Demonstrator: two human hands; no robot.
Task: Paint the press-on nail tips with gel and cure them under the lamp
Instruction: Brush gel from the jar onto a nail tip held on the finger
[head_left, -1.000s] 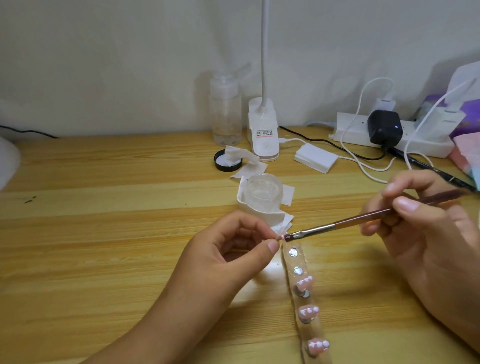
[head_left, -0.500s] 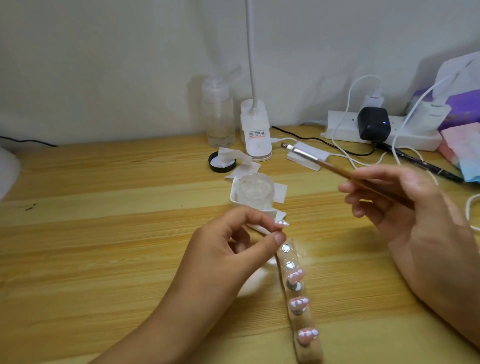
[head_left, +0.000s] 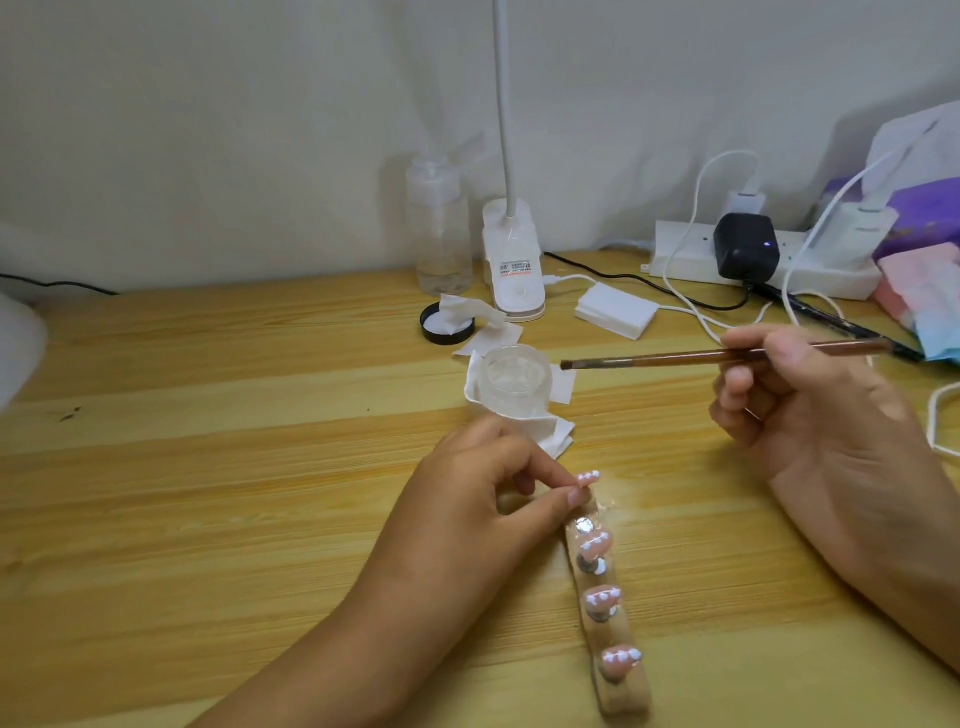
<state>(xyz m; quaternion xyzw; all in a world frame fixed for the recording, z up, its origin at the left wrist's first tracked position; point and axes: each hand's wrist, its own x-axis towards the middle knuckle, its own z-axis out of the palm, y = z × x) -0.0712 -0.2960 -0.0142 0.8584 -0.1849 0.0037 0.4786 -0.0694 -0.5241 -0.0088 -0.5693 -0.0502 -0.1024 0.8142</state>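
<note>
head view, one moment.

left hand: grip closed in a pinch, thumb and forefinger clamped on one pink nail tip with white dots. the tip pokes out to the person's right, at the far end of the holder strip, just beyond a bare metal stud. cannot tell whether it touches the strip.

right hand: grip closed round the brush, pencil-style, held off the bench.

mounted tips: three, same pink-and-white pattern, seated in a row along the strip, nearer the person than the held one.

key relation: the brush's long axis runs nearly level, side to side across the view, bristles pointing to the person's left. the bristle end sits just beside the right rim of the clear jar, not over the nail tip. the held tip lies nearer the person than the bristles, almost straight below them in the view, well apart.

judgement: the step in hand looks like loading or wiping the brush at the jar. its contents are clear; cannot tell if gel. the next stroke would need the bristles swung toward the person and down onto the tip, drawn along its length, while the left pinch holds steady.

clip lamp stands at the back of the bench, head out of view. curing of the held tip judged not yet done.
</note>
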